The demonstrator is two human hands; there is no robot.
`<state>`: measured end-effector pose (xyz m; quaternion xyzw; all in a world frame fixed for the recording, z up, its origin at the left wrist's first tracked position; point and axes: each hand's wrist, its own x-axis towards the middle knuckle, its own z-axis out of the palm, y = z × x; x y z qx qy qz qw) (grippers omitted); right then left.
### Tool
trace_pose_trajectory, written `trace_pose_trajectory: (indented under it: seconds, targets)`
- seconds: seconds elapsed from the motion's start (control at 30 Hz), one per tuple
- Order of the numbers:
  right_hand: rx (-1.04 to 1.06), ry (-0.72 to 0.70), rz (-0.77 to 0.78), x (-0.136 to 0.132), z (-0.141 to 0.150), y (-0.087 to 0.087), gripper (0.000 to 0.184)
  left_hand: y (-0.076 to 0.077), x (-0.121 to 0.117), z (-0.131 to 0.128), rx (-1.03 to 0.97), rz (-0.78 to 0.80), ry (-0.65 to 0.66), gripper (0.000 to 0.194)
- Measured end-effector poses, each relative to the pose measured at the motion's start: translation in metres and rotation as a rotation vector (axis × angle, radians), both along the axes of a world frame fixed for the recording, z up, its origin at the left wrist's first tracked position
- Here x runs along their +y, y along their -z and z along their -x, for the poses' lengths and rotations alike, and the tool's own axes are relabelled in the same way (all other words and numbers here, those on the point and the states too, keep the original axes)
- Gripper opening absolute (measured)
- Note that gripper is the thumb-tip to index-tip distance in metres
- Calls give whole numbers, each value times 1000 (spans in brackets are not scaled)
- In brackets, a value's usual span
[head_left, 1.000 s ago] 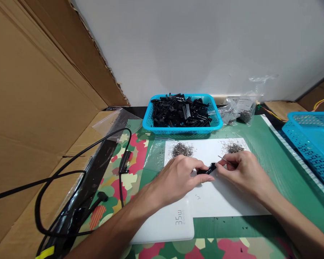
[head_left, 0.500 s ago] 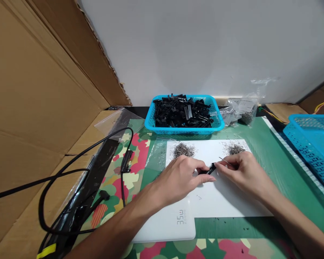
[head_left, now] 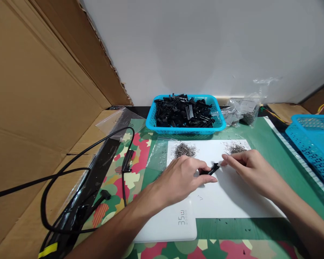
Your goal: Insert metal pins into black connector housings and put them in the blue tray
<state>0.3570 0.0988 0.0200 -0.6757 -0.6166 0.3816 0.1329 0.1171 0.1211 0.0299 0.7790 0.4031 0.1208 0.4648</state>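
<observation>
My left hand (head_left: 182, 176) is closed around a small black plastic piece (head_left: 214, 169), held over the white paper (head_left: 218, 205). The forked end of that piece sticks out past my thumb and index finger. A little to its right, apart from it, is my right hand (head_left: 247, 167), its fingertips drawn close together; whether a small thing is between them is hidden. Just behind my right fingers lies a pile of tiny metal springs (head_left: 236, 148). Another pile of small wire springs (head_left: 184, 150) lies beyond my left hand. A loose spring (head_left: 200, 197) rests on the paper nearby.
A blue basket (head_left: 185, 131) full of black plastic pieces stands at the back. Clear bags (head_left: 247, 109) of metal parts lie beside it. Another blue basket (head_left: 310, 151) is at right. A white power bank (head_left: 164, 226) and black cable (head_left: 44, 201) lie at left.
My right hand has pulled back to the right from the black plastic piece. A thin metal rod seen in its fingers before no longer shows. My left hand keeps its grip.
</observation>
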Motion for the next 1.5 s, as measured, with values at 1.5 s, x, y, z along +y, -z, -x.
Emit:
trace_pose_trajectory:
  seconds: [1.5]
  targets:
    - [148,84,-551,-18,24,23,29,8,6,1,12,113,-38,13]
